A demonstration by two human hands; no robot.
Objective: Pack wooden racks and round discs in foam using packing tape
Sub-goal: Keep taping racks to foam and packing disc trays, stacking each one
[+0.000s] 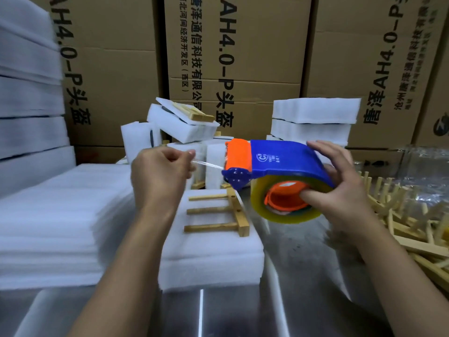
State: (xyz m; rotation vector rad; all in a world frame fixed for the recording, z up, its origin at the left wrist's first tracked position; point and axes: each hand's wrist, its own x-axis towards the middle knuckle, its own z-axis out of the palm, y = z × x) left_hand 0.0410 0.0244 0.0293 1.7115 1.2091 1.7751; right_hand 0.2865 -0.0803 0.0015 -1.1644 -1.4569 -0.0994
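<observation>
Now, head view: right hand (340, 188) grips the blue-and-orange tape dispenser (279, 159), thumb hooked in the roll's core, fingers over the cover. Left hand (158, 176) pinches the clear tape end (209, 164), stretched taut. Just below, a wooden rack (230, 211) lies flat on a foam block (213, 261). Behind, an open foam pack (175, 122) holds wood. Cartons (243, 57) read "AH4.0-P".

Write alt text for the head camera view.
A person's right hand grips a blue and orange tape dispenser while the left hand pinches its clear tape end, above a wooden rack lying on a white foam block.
</observation>
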